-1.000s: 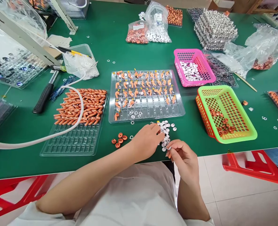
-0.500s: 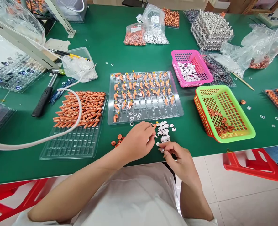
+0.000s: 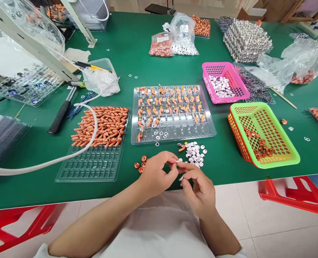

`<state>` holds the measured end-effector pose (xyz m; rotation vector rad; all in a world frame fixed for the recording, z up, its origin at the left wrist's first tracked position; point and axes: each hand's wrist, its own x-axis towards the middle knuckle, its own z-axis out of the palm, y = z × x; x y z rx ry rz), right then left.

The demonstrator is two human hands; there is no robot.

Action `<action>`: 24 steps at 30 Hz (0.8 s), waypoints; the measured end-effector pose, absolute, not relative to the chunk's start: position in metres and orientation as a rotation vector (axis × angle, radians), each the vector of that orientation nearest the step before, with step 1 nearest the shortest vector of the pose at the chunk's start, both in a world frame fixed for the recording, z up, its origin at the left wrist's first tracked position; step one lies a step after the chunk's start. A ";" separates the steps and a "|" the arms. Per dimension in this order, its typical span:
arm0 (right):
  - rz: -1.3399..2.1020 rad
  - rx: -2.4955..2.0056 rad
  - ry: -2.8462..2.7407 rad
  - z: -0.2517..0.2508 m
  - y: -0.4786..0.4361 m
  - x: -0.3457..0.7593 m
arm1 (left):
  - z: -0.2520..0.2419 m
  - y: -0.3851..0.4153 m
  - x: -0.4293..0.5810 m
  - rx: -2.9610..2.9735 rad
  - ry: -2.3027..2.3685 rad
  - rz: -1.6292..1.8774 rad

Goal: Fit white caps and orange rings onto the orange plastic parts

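Note:
My left hand [image 3: 159,176] is closed in a pinch on a small white disc [image 3: 178,161], seen nearly edge-on. Beside it, my right hand [image 3: 200,191] pinches a small silvery-white round piece [image 3: 181,178], too small to make out fully; its fingertips almost meet the left ones. Just beyond the hands lies a loose pile of white discs [image 3: 195,153], with a small orange curved part [image 3: 183,147] at its left side. Several orange-brown caps [image 3: 142,165] rest left of my left hand. Further back, a clear tray [image 3: 172,132] holds rows of orange curved parts and loose white rings.
A green basket [image 3: 293,157] with brown caps and a pink basket [image 3: 243,94] with white discs stand at right. On the left are a tray of orange parts [image 3: 105,125], a white hose [image 3: 40,167] and a hammer [image 3: 60,116]. Filled bags [image 3: 184,39] stand at the back.
My left hand has come down and brought the white disc close to my right fingertips. The right hand has shifted slightly left, off the disc pile. The whole view has shifted a little.

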<state>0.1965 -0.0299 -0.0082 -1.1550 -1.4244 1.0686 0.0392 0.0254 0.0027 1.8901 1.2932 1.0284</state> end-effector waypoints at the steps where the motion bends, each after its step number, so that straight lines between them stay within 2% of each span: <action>1: 1.073 -1.159 -1.414 -0.008 -0.029 0.195 | 0.001 0.025 0.038 1.957 1.279 1.037; 7: 1.050 -1.203 -1.392 0.000 -0.024 0.192 | 0.008 0.021 0.030 2.058 1.117 1.035; 17: 0.929 -1.079 -1.677 0.023 -0.010 0.198 | 0.025 0.030 0.016 1.361 1.056 0.752; 24: 0.817 -0.976 -2.047 0.029 0.002 0.206 | 0.029 0.029 0.006 1.530 0.989 0.499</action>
